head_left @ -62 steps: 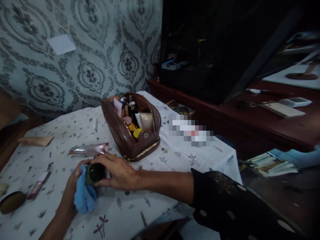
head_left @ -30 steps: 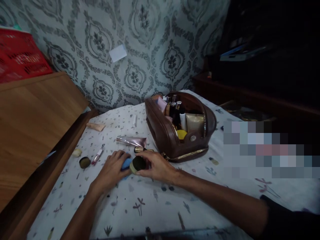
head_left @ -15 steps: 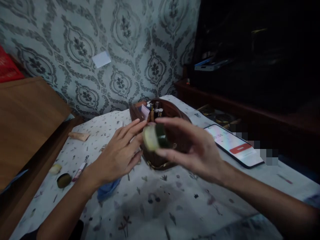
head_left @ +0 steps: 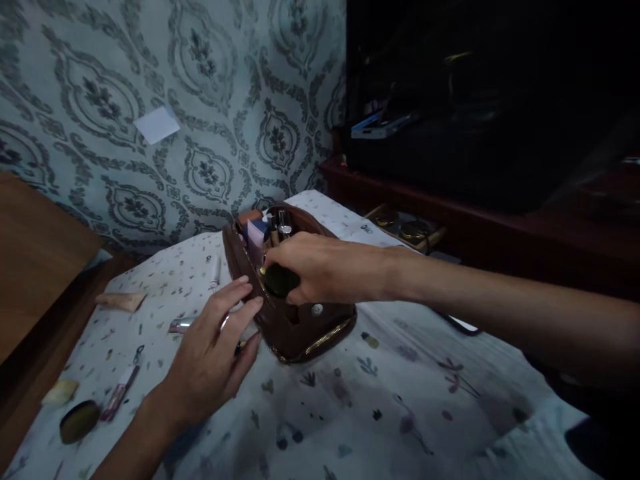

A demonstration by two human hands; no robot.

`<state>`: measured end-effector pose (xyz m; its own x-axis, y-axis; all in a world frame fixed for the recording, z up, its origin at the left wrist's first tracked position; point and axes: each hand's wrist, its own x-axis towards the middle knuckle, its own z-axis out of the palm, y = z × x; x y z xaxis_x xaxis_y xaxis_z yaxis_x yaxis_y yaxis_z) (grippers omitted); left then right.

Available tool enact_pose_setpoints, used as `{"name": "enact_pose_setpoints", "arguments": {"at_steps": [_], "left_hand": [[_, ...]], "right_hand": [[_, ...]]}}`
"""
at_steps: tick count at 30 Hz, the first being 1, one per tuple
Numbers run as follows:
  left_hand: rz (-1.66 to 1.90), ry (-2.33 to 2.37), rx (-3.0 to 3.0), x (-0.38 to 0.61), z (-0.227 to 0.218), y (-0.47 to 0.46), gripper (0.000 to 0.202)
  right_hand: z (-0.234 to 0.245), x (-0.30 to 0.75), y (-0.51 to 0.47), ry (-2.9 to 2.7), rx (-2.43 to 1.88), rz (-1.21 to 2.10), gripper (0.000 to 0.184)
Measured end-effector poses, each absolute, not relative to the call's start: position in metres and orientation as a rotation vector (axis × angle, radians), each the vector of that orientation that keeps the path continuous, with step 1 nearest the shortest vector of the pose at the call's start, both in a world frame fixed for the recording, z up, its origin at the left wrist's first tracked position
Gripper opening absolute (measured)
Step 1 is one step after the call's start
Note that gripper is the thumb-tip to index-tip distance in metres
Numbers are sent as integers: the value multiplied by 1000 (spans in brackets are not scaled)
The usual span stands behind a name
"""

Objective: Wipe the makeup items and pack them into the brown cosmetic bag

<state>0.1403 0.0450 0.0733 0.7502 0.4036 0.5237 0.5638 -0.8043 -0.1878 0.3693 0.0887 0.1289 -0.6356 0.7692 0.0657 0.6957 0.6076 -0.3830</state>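
My right hand point(head_left: 313, 267) grips a round jar with a dark green lid point(head_left: 280, 280), lowered into the mouth of a brown makeup bag point(head_left: 320, 337). The bag lies unzipped on the patterned tablecloth. Inside it stand a pale pink tube point(head_left: 256, 241) and several small bottles with shiny caps point(head_left: 285, 230). My left hand point(head_left: 215, 343) hovers beside the bag's left side, fingers apart and holding nothing. Partly behind that hand lies a silvery tube point(head_left: 181, 325).
At the left lie a beige tube point(head_left: 120, 301), a lip gloss point(head_left: 119, 395), a dark round lid point(head_left: 80, 421), a yellowish piece point(head_left: 60, 393) and a white stick point(head_left: 215, 270). My right forearm covers most of a phone point(head_left: 463, 325). A dark screen point(head_left: 475, 120) stands behind.
My right hand has carried the jar from above the bag down into its opening. My left hand has drawn away from the jar. The view has shifted right.
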Motion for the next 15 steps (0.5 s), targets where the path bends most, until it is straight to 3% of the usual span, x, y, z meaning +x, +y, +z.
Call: {"name": "enact_pose_setpoints", "arguments": {"at_steps": [7,15], "left_hand": [[-710,-731,-2640,141,72,45,41],[-696,-732,-2644,141,71,45,40]], "right_hand": [[125,343,109,-2944,-1277,607,29],[113,336,113,-2927,-1244,614,30]]}}
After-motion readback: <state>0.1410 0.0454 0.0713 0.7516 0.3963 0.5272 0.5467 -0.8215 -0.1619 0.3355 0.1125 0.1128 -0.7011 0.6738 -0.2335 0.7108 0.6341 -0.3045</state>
